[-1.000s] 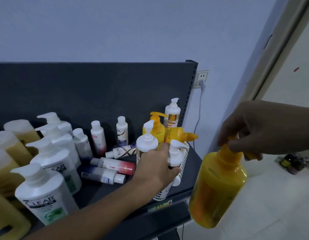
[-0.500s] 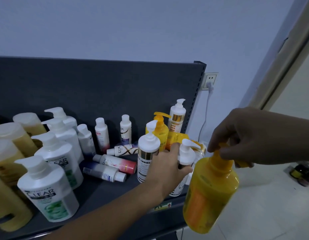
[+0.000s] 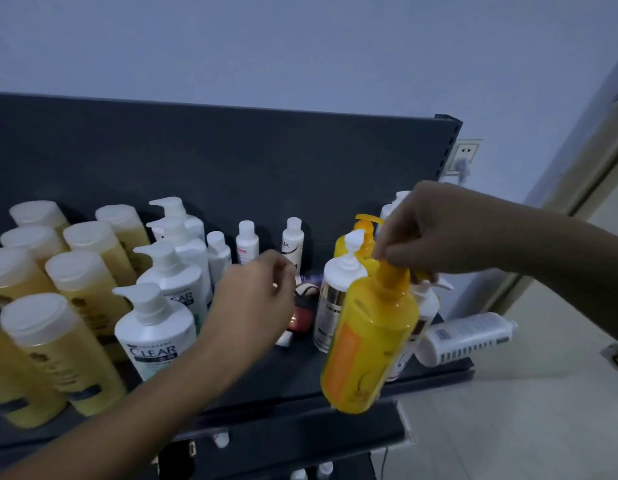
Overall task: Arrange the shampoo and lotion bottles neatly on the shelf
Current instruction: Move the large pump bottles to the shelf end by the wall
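Yellow bottle (image 3: 368,341) hangs in the air over the front edge of the shelf (image 3: 300,379), sitting around 4 o'clock in the view, pinched by its orange pump neck in the right hand (image 3: 435,233), fingers bunched tight on it. It's tilted a bit, bottom swinging toward the left. Left hand (image 3: 255,299) is dead center over the lying-down small bottles, fingers loosely curled and not gripping anything as far as I can see. Right behind the yellow one stands a white pump bottle (image 3: 335,299) with a silver band. At 3 o'clock a white bottle (image 3: 466,336) lies on its side at the shelf's right end, sticking out past the edge. Over at 9 o'clock there's a bunch of amber bottles (image 3: 82,292) with frosted caps, and the CLEAR bottles (image 3: 155,334) line up next to them toward the middle. Wall socket (image 3: 465,157) is up at 2 o'clock.
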A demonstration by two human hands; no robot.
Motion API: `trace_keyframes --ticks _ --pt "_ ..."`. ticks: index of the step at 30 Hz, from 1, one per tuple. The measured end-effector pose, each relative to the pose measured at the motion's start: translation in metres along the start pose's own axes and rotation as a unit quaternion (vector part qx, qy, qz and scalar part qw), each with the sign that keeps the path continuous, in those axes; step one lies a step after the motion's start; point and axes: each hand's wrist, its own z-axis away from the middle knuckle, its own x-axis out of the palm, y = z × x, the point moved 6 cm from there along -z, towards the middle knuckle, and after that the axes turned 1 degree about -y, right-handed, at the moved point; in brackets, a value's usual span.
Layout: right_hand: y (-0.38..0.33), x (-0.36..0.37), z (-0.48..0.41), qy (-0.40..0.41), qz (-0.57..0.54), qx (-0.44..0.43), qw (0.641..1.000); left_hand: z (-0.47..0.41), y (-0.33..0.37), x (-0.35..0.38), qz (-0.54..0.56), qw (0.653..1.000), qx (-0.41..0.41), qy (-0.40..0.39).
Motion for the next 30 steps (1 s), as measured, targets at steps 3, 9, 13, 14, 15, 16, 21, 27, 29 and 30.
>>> trace_keyframes --ticks 3,9,13,14,15,16,21,27,29,30 --pt "-0.009 0.009 -0.024 0.025 0.0 -0.001 1.0 0.005 -0.004 -0.013 0.022 1.0 -0.012 -0.006" --pt "-0.019 0.042 -0.055 0.035 0.049 -0.012 0.998 0.029 -0.015 0.029 0.028 0.984 -0.026 -0.174" --pt "-0.017 0.066 -0.062 0.016 0.061 -0.012 0.998 0.036 -0.023 0.051 -0.001 0.981 -0.031 -0.191" --pt "-0.019 0.069 -0.062 0.012 0.058 -0.016 0.998 0.035 -0.022 0.052 -0.007 0.983 -0.027 -0.18" --pt "-0.021 0.07 -0.062 0.005 0.053 -0.021 0.998 0.033 -0.021 0.054 -0.016 0.985 -0.023 -0.17" --pt "-0.024 0.067 -0.06 -0.004 0.043 -0.028 0.999 0.032 -0.019 0.054 -0.028 0.986 -0.019 -0.165" --pt "-0.007 -0.009 -0.003 0.112 -0.06 -0.026 0.992 0.026 -0.008 0.049 -0.055 0.987 -0.009 -0.148" --pt "0.125 -0.049 0.052 0.22 -0.085 0.085 0.968 -0.003 0.047 0.018 0.0 1.0 0.013 -0.028" --pt "0.172 -0.033 0.043 0.181 -0.043 0.113 0.976 -0.02 0.076 0.008 -0.006 0.999 0.032 0.009" --pt "0.192 -0.022 0.035 0.159 -0.011 0.118 0.98 -0.03 0.092 0.007 -0.021 0.999 0.046 0.018"
